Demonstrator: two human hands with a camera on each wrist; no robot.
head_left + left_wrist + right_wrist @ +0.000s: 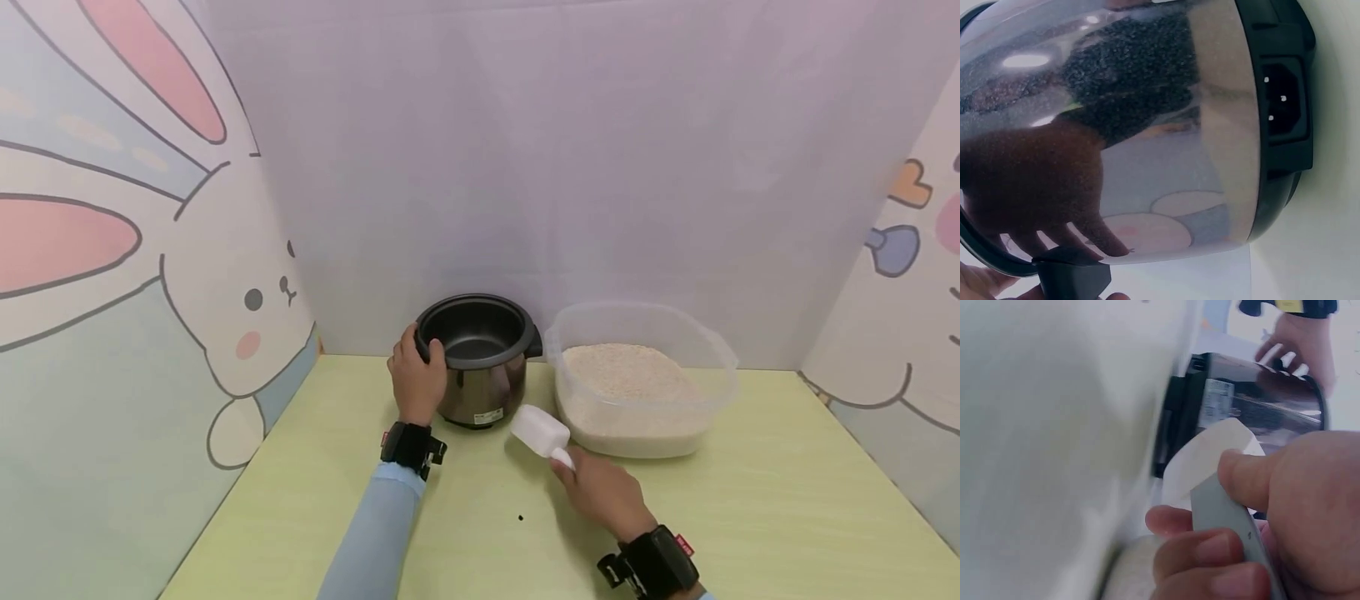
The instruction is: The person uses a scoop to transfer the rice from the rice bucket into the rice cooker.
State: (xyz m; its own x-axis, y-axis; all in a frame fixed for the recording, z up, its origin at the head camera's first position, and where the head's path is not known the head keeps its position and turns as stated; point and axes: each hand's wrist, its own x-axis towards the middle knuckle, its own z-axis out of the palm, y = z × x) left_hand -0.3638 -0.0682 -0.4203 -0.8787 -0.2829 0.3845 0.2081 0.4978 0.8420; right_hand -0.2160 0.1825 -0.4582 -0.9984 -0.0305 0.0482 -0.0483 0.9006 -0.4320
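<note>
A rice cooker pot with a dark inner bowl and shiny steel wall stands at the back of the yellow-green table. My left hand grips its left handle and rim. In the left wrist view the steel wall fills the frame, with the power socket at the right. My right hand holds the handle of a white plastic scoop, thumb on top of the scoop handle. The scoop sits low in front of the pot, next to a clear tub of rice.
Cartoon rabbit panels wall the left and right sides, and a plain lilac backdrop closes the back. A small dark speck lies on the table between my arms. Black wrist straps sit on both wrists.
</note>
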